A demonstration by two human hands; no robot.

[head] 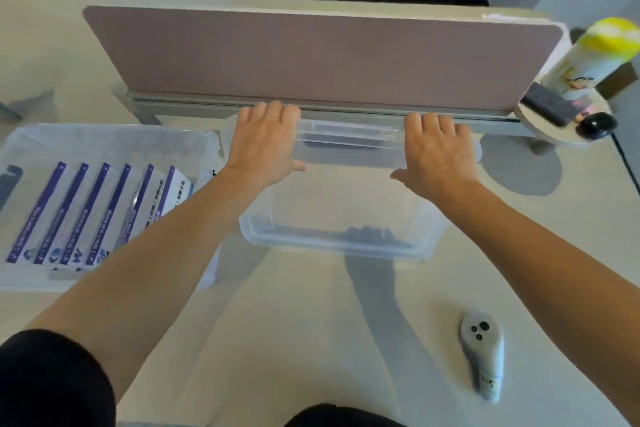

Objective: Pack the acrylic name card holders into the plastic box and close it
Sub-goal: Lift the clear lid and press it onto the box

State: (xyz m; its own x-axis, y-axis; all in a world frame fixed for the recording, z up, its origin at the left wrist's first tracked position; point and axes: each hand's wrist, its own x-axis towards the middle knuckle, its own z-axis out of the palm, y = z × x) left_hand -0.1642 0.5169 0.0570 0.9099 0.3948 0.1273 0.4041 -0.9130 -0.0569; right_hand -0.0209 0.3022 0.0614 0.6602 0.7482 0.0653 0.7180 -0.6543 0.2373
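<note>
Controller: grey rounded controller (481,354) on the smooth beige table (294,322), near right.
Hands: left hand (263,146) and right hand (438,152) hook the far rim of a clear lid (346,211), set wide apart.
Box: frosted plastic box (104,139) at left, open, with purple-edged name card holders (93,211) in a row.
Behind: pink divider (311,55); yellow-capped bottle (588,59) at right.
Hidden: fingertips, behind the rim.

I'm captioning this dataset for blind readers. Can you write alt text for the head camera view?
The left hand and right hand hold the far edge of a clear plastic lid above a pale desk. To the left, an open clear plastic box holds a row of purple-striped name card holders. A grey controller lies near the right forearm.
</note>
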